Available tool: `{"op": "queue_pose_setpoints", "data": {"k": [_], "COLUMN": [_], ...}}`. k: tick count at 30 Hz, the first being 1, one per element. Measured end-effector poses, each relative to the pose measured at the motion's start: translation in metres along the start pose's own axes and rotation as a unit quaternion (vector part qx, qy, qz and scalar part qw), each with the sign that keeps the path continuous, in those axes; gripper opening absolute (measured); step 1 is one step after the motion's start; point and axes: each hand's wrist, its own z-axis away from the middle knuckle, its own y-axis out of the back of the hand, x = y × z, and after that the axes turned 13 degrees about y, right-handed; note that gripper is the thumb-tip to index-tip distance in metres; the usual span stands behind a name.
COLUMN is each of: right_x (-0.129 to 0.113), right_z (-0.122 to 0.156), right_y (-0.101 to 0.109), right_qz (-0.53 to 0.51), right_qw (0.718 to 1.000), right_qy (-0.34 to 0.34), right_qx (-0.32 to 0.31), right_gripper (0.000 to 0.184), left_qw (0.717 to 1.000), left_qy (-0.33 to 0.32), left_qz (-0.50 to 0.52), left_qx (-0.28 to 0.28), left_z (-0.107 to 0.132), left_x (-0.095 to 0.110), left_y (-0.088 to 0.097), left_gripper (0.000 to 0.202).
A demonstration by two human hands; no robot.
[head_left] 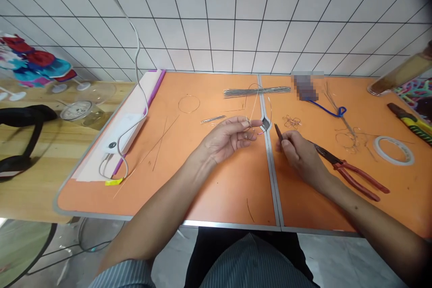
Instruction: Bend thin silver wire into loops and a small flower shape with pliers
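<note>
My left hand (232,137), over the middle of the orange table, is closed in a pinch on a thin bent wire (255,107). The wire rises from the fingertips and curves above the metal seam. To the right, my right hand (299,155) is closed around a slim dark pointed tool (278,132), its tip toward the left hand; the fingers hide the rest, so its kind is unclear. Red-handled pliers (351,172) lie just right of that hand. Behind the hands lies a bundle of straight grey wires (256,92). A small tangle of wire (292,121) lies near the right hand.
A white tape roll (378,146) and a yellow-black tool (413,123) lie at the right, near a bottle (401,72). Loose wires (158,144) and a wire ring (189,104) are on the left, beside a white power strip (123,137) with its cable. A tiled wall stands behind.
</note>
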Motion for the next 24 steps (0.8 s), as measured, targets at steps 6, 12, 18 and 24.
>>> {"op": "queue_pose_setpoints", "data": {"k": [6,12,18,24], "right_x": [-0.035,-0.05,-0.048,-0.066], "right_z": [-0.037,-0.047,-0.036,-0.028], "right_y": [-0.002,-0.017,-0.009,-0.012], "right_qz": [-0.561,-0.63,-0.549,-0.374], "right_qw": [0.803,0.731,0.818,0.92], "right_qy": [-0.194,-0.243,-0.108,-0.05], "right_qx": [-0.052,-0.102,-0.131,-0.108], "right_gripper": [0.025,0.04,0.028,0.027], "left_qw": [1.0,0.997,0.997,0.998], "left_qy": [0.015,0.008,-0.011,-0.029], "left_qz": [0.021,0.049,0.044,0.028], "left_qx": [0.006,0.058,0.057,0.048], "left_z": [0.0,-0.011,-0.009,-0.01], "left_x": [-0.006,-0.01,-0.008,-0.011], "left_y": [-0.007,0.0,0.0,-0.003], "left_gripper": [0.013,0.011,0.01,0.013]}}
